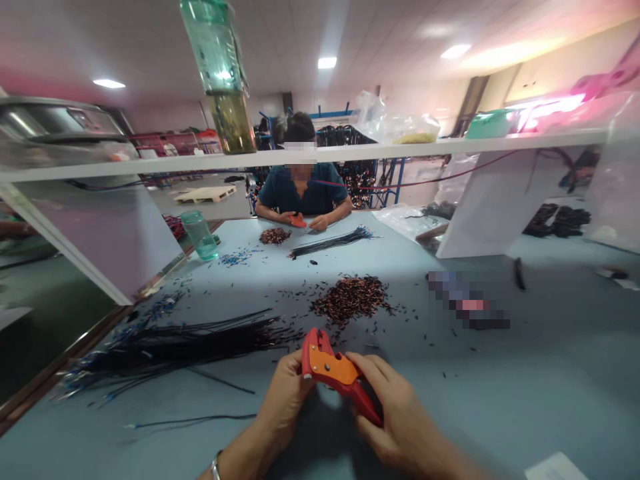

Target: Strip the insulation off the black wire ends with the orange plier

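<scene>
My right hand [400, 407] is wrapped round the handle of a red and orange wire stripper [333, 367], its jaws tilted up to the left. My left hand [287, 393] is closed beside the tool's head, with its fingertips partly hidden behind it. A single black wire [195, 420] with a blue-tipped end runs from the left to behind my left hand; its other end is out of sight. Left of my hands lies a thick bundle of black wires [185, 343] with blue terminals. Beyond the tool is a pile of short black and copper-coloured scraps [353, 298].
Across the table a co-worker [303, 190] holds a similar red tool [299, 221] near another wire bundle [333, 241]. A white shelf [350, 155] spans overhead, bearing a green bottle [217, 80]. A green tumbler [200, 237] stands at the left edge. A blurred object [467, 300] lies right.
</scene>
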A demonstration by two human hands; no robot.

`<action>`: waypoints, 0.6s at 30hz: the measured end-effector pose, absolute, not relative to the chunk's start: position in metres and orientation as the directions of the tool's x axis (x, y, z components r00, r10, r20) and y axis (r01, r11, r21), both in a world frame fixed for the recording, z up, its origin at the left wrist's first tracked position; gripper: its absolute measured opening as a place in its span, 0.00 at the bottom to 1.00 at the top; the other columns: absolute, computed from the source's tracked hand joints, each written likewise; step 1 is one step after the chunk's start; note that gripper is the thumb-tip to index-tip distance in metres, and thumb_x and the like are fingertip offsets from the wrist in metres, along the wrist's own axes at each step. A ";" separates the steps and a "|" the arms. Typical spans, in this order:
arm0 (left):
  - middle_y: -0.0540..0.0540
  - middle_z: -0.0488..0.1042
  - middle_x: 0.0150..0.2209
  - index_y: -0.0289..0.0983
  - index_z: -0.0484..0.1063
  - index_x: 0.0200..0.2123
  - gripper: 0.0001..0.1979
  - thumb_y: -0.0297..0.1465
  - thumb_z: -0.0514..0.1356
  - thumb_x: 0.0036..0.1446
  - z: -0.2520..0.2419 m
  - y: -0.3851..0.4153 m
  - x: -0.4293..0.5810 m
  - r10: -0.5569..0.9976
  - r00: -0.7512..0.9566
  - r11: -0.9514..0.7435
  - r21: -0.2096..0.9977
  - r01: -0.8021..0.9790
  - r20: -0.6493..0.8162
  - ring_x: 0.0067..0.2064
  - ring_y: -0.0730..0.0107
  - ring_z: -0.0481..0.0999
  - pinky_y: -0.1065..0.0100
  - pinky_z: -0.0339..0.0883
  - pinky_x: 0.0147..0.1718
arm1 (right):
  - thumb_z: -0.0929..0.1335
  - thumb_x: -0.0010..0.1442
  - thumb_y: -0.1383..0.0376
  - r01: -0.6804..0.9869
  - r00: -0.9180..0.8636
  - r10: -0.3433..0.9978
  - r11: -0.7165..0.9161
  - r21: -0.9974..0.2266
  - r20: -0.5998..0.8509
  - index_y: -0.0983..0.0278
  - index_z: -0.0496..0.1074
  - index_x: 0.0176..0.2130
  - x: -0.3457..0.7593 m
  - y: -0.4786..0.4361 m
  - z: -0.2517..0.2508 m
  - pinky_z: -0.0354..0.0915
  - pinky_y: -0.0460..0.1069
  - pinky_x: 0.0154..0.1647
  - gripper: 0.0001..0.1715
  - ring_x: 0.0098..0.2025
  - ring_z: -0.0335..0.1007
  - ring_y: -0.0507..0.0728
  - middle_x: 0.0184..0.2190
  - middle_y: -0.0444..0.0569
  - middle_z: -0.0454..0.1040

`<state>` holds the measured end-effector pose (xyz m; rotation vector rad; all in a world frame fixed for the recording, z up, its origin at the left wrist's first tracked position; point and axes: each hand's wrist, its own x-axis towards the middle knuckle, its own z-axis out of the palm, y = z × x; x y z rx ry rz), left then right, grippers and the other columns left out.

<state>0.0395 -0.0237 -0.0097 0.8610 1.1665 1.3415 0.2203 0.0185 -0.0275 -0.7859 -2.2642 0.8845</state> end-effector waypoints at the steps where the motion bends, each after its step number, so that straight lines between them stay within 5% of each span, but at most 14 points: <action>1: 0.46 0.77 0.28 0.33 0.79 0.28 0.25 0.50 0.71 0.36 -0.010 -0.024 0.039 0.983 -0.131 0.087 0.961 -0.261 -0.125 0.31 0.68 0.70 0.71 0.64 0.35 | 0.64 0.47 0.74 0.308 -0.655 0.693 0.609 -0.731 0.301 0.67 0.60 0.59 0.220 0.019 -0.027 0.65 0.58 0.52 0.38 0.50 0.67 0.63 0.49 0.58 0.68; 18: 0.54 0.61 0.15 0.35 0.73 0.19 0.21 0.46 0.72 0.34 0.000 -0.020 0.046 0.963 -0.194 0.137 0.960 -0.243 -0.187 0.26 0.72 0.64 0.72 0.59 0.27 | 0.63 0.46 0.73 0.415 -0.645 0.684 0.689 -0.594 0.342 0.65 0.65 0.48 0.218 0.022 -0.033 0.68 0.54 0.37 0.27 0.36 0.72 0.62 0.37 0.55 0.74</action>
